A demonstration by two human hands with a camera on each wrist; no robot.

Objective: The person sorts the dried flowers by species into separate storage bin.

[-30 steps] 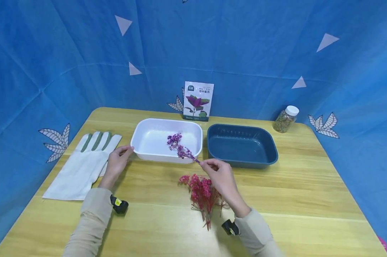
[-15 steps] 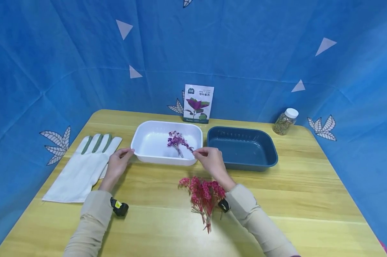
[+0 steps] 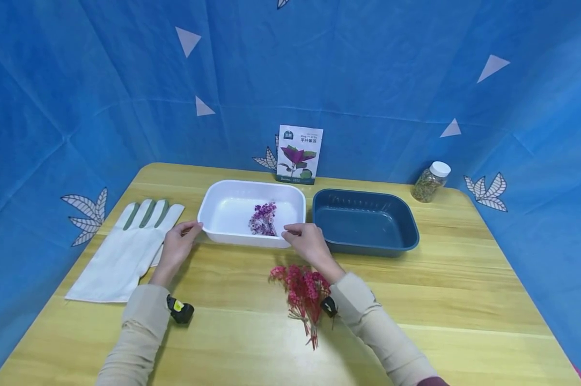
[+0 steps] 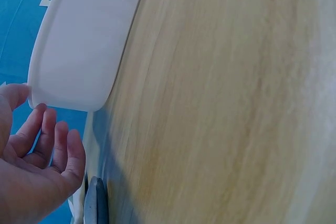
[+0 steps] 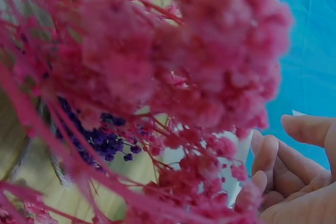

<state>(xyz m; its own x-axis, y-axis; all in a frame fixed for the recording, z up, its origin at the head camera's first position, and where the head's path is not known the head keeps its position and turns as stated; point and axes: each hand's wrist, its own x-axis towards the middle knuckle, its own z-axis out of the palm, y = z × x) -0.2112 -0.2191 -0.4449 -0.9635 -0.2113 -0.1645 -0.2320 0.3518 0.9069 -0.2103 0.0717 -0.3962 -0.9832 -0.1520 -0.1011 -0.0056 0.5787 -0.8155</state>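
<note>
At the left end of a white plastic tray (image 3: 213,236), my left hand (image 3: 176,244) pinches the rim between thumb and index finger; the other fingers curl loosely below the corner in the left wrist view. Dried purple flowers (image 3: 263,219) lie inside that tray, toward its right half. My right hand (image 3: 309,244) is at the tray's front right corner, thumb and fingers apart with nothing between them. Under the right wrist, a bunch of dried pink flowers (image 3: 300,292) lies on the table. Close up, these pink blooms fill much of the right wrist view, with dark purple blooms (image 5: 105,140) behind them.
A dark blue tray (image 3: 367,214) stands just right of the white one. White gloves with green fingers (image 3: 121,257) lie at the left. Along the back edge are an upright seed packet (image 3: 299,155) and a white-capped jar (image 3: 429,183), before a blue curtain (image 3: 367,64).
My right hand has moved left and away from me to the white tray and let go of the purple flowers, which now lie inside. The left hand has stayed at the rim.
</note>
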